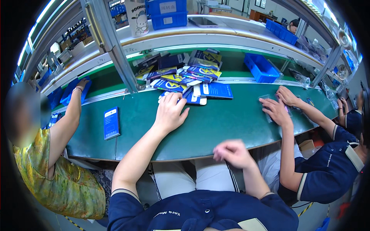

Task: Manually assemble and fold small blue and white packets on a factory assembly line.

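Observation:
My left hand (171, 111) reaches to the front of a heap of small flat cardboard boxes (185, 73), blue, yellow and white. Its fingertips rest at the edge of the nearest boxes, with the thumb held apart from the fingers. A blue and white box (216, 91) lies at the heap's right front. Above the table's front edge, near my lap, is my right hand (234, 153); motion smears its fingers, and no object shows in it. Further left, one blue box (111, 123) lies alone on the green table (200, 123).
A blue bin (262, 68) stands behind the table at right. The person on the right handles a small item in clear plastic (286, 109). At left, another person's hand (82, 84) reaches into a blue bin (69, 92). A metal post (111, 50) rises behind the table.

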Motion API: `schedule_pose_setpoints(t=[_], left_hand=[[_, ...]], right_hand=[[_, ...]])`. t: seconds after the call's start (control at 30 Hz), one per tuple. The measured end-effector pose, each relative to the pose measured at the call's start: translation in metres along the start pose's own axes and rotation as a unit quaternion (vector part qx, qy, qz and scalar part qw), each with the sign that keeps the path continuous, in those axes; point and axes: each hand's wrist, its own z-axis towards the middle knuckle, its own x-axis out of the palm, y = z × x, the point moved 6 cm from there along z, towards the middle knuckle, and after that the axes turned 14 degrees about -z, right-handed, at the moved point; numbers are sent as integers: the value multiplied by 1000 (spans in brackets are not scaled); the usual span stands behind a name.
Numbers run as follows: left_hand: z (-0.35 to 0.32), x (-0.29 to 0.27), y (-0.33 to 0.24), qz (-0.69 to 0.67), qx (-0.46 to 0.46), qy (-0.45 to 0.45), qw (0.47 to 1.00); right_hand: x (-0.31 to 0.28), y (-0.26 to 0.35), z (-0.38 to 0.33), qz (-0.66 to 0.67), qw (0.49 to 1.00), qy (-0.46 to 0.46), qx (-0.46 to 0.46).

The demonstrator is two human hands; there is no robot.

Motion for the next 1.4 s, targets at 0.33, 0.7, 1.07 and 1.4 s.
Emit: schedule_pose_setpoints(t=[0.33, 0.7, 1.07, 1.4], left_hand=[[8, -11, -2, -59, 32, -63, 996], [-36, 17, -86, 10, -210, 26, 977], [-82, -27, -85, 101, -318, 69, 940], [-87, -24, -74, -22, -226, 160, 961]], right_hand=[[-79, -11, 102, -648, 741, -171, 38], [2, 50, 33, -403, 877, -221, -140], [-42, 29, 55, -463, 845, -263, -47], [-64, 11, 49, -527, 805, -224, 153]])
